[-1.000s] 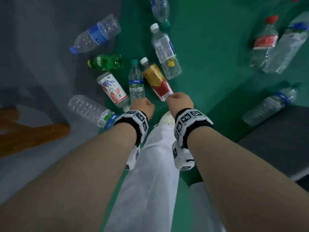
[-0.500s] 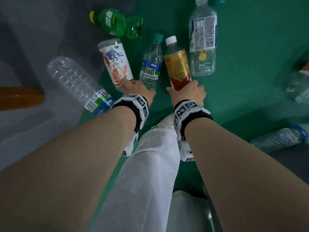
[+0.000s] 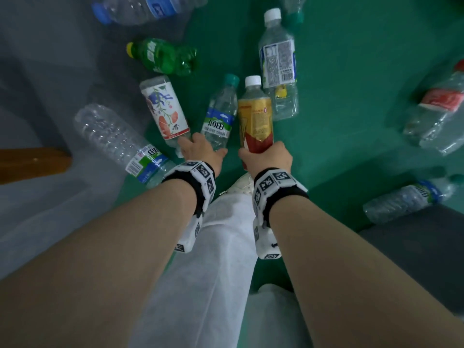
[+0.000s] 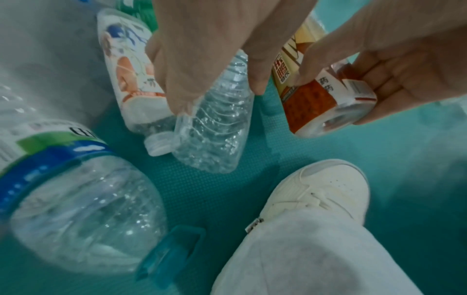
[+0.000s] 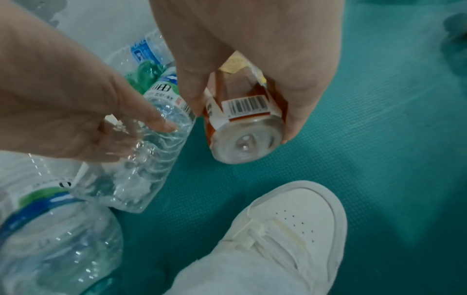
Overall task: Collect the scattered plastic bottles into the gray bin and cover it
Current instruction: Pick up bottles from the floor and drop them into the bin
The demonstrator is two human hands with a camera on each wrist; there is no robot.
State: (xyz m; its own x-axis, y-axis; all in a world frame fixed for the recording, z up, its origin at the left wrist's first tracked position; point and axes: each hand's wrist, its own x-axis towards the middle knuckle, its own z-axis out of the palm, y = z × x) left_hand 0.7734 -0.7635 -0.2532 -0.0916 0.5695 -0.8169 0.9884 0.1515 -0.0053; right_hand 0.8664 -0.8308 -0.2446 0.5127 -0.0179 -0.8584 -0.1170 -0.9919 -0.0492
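My left hand (image 3: 200, 150) grips the lower end of a small clear water bottle (image 3: 219, 116) with a blue-green label and teal cap, which lies on the green floor. In the left wrist view its fingers (image 4: 177, 79) and thumb curl round the ribbed clear body (image 4: 215, 135). My right hand (image 3: 266, 156) holds a yellow-and-red tea bottle (image 3: 256, 116) with a white cap by its base end. The right wrist view has thumb and fingers (image 5: 298, 111) wrapped round that base (image 5: 246, 137). The gray bin cannot be made out.
Lying around are a floral-label bottle (image 3: 164, 109), a green bottle (image 3: 163, 56), a large clear bottle (image 3: 118, 141), a tall white-capped bottle (image 3: 278, 69), and others at the right (image 3: 439, 109) (image 3: 406, 197). My white shoe (image 3: 241, 184) stands just behind the hands. A dark grey surface (image 3: 414, 247) lies at lower right.
Both hands have reached forward from loose fists. The left has closed round the clear water bottle and the right round the tea bottle. The view has dropped closer to the floor.
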